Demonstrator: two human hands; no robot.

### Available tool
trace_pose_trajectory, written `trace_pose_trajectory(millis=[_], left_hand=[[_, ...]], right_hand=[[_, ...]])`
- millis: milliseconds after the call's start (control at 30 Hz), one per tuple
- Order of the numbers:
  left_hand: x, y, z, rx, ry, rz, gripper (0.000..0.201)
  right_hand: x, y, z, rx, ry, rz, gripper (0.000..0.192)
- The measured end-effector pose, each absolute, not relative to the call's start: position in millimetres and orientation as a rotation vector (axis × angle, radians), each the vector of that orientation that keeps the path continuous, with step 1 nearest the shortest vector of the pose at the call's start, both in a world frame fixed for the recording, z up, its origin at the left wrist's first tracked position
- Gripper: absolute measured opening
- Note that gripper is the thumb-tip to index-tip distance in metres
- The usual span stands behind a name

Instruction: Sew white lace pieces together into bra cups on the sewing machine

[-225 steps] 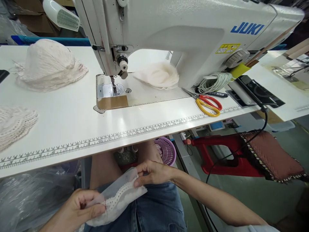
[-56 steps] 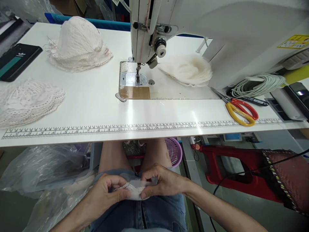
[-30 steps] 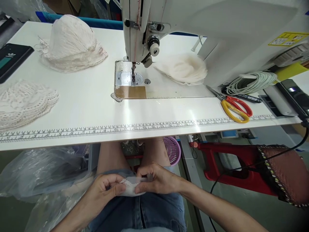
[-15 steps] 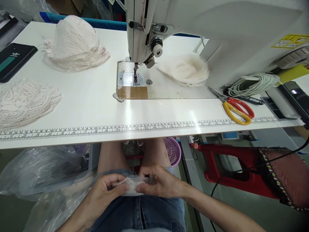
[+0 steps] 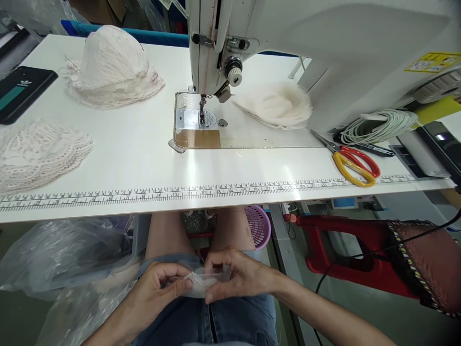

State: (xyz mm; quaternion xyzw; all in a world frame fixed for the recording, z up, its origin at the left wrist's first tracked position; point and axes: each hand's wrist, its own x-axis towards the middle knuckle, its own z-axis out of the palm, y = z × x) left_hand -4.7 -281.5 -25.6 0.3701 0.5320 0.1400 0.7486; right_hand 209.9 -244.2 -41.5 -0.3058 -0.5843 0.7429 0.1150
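Note:
Low over my lap, a small piece of sheer white fabric with a lacy edge [image 5: 199, 284] stretches between my hands. My left hand [image 5: 162, 286] pinches its left side between thumb and fingers. At the other side my right hand [image 5: 234, 276] grips the sheer part, thumb below and fingers above. Part of the fabric is hidden behind the fingers. Beyond the table edge, the sewing machine's presser foot [image 5: 202, 115] stands over the needle plate, with no cloth beneath it. A stack of cream fabric pieces [image 5: 277, 105] lies right of the foot.
Two stacks of white lace pieces, one domed [image 5: 113, 67] and one flatter [image 5: 43, 154], lie on the table's left. A phone [image 5: 25, 91] is behind them. Scissors [image 5: 355, 166] and a coiled cord [image 5: 382, 126] lie on the right. A red stool [image 5: 345, 250] stands below.
Both hands have shifted slightly, still holding the white fabric. The right thumb has moved down, and the fabric is turned a little between the fingers.

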Motion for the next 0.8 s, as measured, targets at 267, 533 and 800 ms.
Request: trace_pose_trajectory(millis=[267,533,800], left_hand=[[-2.5,-280.2,-22.9,0.979,1.207,0.249,0.032],[0.8,-284.5,-27.9,0.936,1.248,0.295,0.028],[-1.4,-283.1,-29.6,0.976,1.276,0.273,0.031]], right_hand=[[199.6,-244.8,-47.2,-0.857,-1.628,2.186,0.026],[201.1,-246.3,-49.7,-0.882,-1.401,2.323,0.027],[203.8,-242.8,-44.7,-0.892,-1.575,2.272,0.033]])
